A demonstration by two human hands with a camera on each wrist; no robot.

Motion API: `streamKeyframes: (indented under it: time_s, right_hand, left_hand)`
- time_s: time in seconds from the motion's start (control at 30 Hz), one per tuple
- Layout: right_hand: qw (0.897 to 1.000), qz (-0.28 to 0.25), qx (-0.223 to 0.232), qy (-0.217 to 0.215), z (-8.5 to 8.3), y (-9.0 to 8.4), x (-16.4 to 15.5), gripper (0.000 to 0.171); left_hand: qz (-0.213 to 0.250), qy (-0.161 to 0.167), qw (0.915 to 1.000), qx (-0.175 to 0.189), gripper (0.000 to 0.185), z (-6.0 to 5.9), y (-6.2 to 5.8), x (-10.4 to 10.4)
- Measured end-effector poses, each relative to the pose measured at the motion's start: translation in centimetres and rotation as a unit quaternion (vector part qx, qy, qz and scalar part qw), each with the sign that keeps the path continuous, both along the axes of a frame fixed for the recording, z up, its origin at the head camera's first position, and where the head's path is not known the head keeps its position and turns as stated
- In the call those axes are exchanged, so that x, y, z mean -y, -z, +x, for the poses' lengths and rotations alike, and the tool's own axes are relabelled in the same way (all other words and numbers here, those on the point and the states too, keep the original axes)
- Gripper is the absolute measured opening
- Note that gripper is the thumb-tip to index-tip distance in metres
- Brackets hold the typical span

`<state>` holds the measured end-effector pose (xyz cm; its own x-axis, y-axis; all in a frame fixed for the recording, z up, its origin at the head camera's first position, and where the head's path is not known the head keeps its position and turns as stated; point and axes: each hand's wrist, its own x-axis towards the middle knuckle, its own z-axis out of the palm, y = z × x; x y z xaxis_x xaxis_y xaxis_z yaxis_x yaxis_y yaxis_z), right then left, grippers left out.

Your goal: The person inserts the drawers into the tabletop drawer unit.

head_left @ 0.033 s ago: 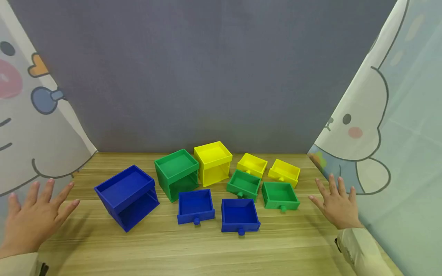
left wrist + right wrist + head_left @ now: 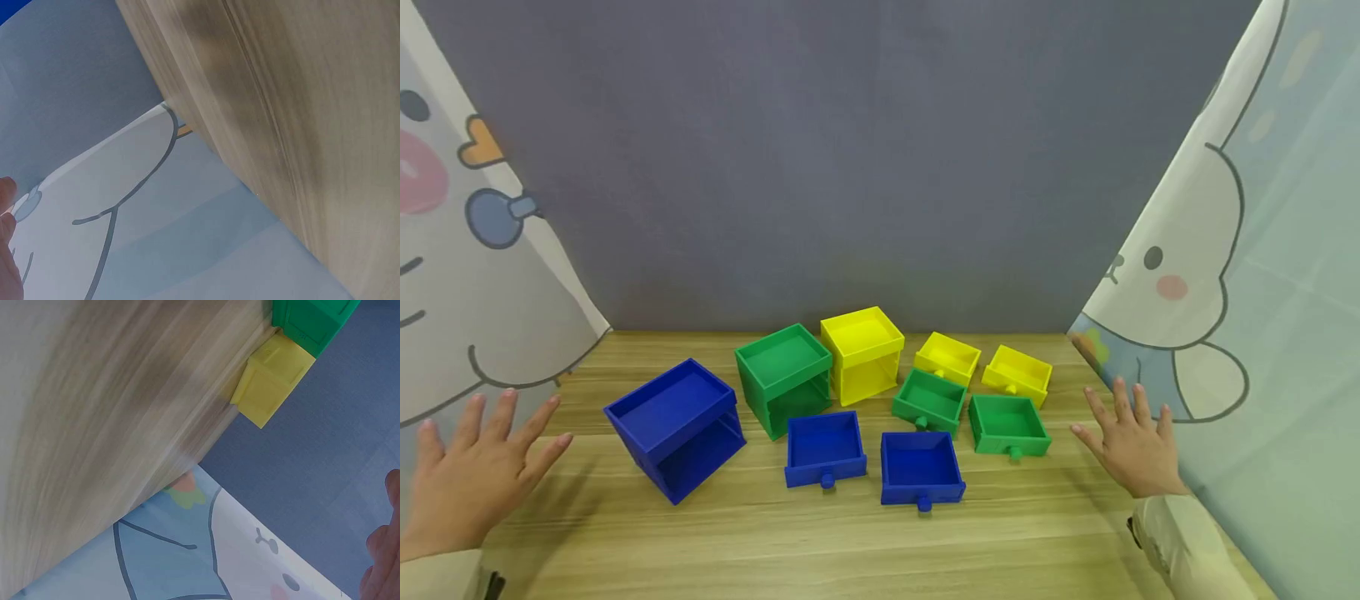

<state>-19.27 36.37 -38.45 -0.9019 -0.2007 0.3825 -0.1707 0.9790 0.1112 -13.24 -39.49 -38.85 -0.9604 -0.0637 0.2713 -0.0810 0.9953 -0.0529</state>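
My left hand [image 2: 471, 475], fingers spread and holding nothing, is over the left edge of the wooden table, left of a blue box frame [image 2: 673, 408] with an open front. Its fingertips show at the left side of the left wrist view. On the right, my right hand [image 2: 1131, 446] is also spread and holds nothing. Nearest to it lies a green drawer [image 2: 1011, 421] with a small knob. Beside that are another green drawer [image 2: 928, 400] and two yellow drawers [image 2: 947, 357] [image 2: 1018, 371]. Two blue drawers [image 2: 825, 446] [image 2: 921, 467] sit nearer the front.
Behind the blue frame stand a green box frame [image 2: 784, 367] and a yellow box frame [image 2: 863, 346], both open at the front. A grey cloth backdrop [image 2: 850, 167] rises behind the table [image 2: 760, 550]. Printed cartoon curtains [image 2: 1285, 350] hang along both sides.
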Motion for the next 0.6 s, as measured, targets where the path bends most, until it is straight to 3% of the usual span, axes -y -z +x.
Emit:
streamKeyframes:
  time_s: [0.2, 0.37, 0.47, 0.53, 0.6]
  right_hand:
    - [1.000, 0.004, -0.008, -0.007, 0.0, 0.4, -0.3, 0.066]
    - [0.996, -0.080, 0.028, -0.029, 0.2, 0.2, 0.6, 0.062]
    - [0.977, -0.191, 0.074, -0.064, 0.2, -0.9, 2.5, 0.060]
    - [0.953, -0.266, 0.107, -0.101, 0.1, -1.7, 4.1, 0.059]
    - [0.927, -0.323, 0.142, -0.129, 0.1, -2.5, 5.9, 0.059]
  left_hand:
    - [0.002, 0.001, 1.0000, 0.003, 0.079, -0.2, 0.1, 0.0]
    - [0.032, 0.019, 0.9993, 0.010, 0.075, -0.1, 0.0, -0.1]
    - [0.074, 0.034, 0.9961, 0.031, 0.071, -0.3, -0.4, -0.3]
    - [0.123, 0.047, 0.9888, 0.070, 0.068, -0.5, -0.9, -0.5]
    - [0.176, 0.064, 0.9761, 0.110, 0.066, -0.7, -1.4, -0.9]
